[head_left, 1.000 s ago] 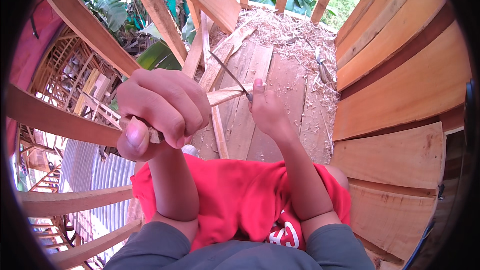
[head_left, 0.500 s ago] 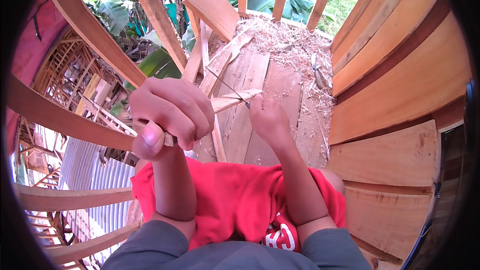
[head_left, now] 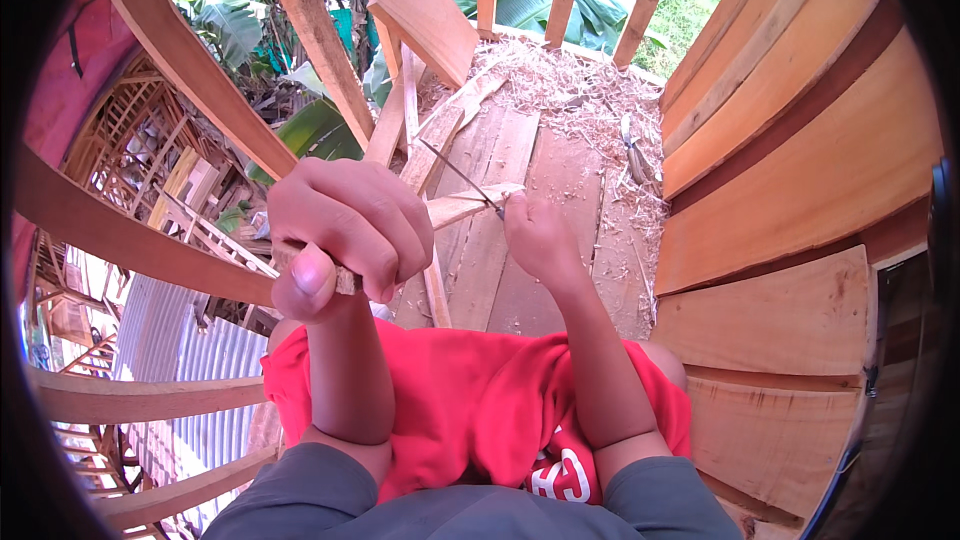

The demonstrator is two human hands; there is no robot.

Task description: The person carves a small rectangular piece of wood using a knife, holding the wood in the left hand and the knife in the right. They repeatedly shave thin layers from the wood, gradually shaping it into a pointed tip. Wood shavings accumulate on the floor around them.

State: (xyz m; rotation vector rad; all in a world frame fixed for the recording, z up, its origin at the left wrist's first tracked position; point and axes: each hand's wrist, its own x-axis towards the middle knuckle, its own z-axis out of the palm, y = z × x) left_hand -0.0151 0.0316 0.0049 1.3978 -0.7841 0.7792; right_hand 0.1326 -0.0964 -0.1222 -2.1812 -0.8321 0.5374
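Note:
A narrow strip of wood (head_left: pixel 468 205) is gripped near its close end by my left hand (head_left: pixel 350 225), fingers wrapped over it and thumb pressed along its side. Its far end reaches across toward my right hand (head_left: pixel 540 238). That hand is closed round the handle of a knife (head_left: pixel 458 172), whose long thin blade points up and left, seen nearly edge-on. The blade crosses the strip close to the strip's tip, and whether it is touching cannot be made out. Most of the knife's handle is hidden in my fist.
Curly wood shavings (head_left: pixel 560 80) cover the far plank floor (head_left: pixel 540 280). A dark tool (head_left: pixel 632 148) lies among them on the right. A thick board (head_left: pixel 425 15) leans at the back over loose lumber. Slatted rails (head_left: pixel 150 240) stand left; a board wall (head_left: pixel 790 200) rises right.
Both hands have shifted very slightly to the right. The knife blade has tilted a little against the strip; both grips are unchanged.

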